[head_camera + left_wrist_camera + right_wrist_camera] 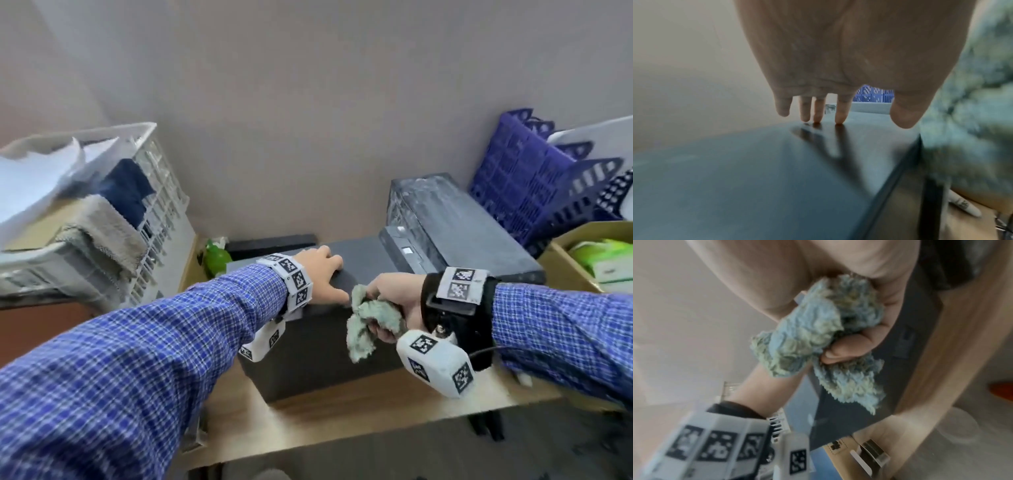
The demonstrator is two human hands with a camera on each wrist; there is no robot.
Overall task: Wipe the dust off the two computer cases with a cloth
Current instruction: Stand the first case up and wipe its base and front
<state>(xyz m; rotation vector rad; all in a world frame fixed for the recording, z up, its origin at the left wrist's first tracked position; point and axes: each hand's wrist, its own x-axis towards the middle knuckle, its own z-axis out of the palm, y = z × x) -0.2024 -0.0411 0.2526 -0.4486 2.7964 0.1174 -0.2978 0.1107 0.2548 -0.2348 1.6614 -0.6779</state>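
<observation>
Two hands work at the near edge of the wooden counter [342, 425]. The right hand [394, 301] has its fingers curled round one bunched blue-green cloth [366, 325]; its grip is clenched on the cloth, part of which hangs loose below the fist. The cloth is at the upper front edge of the near computer case [318, 349], at the right end of that edge; contact with the case surface cannot be confirmed. The left hand [320, 274] lies on top of the same case with straight fingers; its grip is released. In the left wrist view, the fingertips [839, 119] touch the dark top panel.

Two computer cases stand on the counter. The near case is dark and plain. The second computer case [459, 226] stands just behind it to the right, black, with clear film over its upper part.

Farther back:
- One green bottle [215, 257] beside the near case, on the left.
- One white slotted crate [164, 192] at far left, holding folded textiles.
- Stacked blue plastic baskets [524, 178] at far right; the count is unclear.
- One cardboard box [565, 263] at the right edge, with green packs inside.
</observation>
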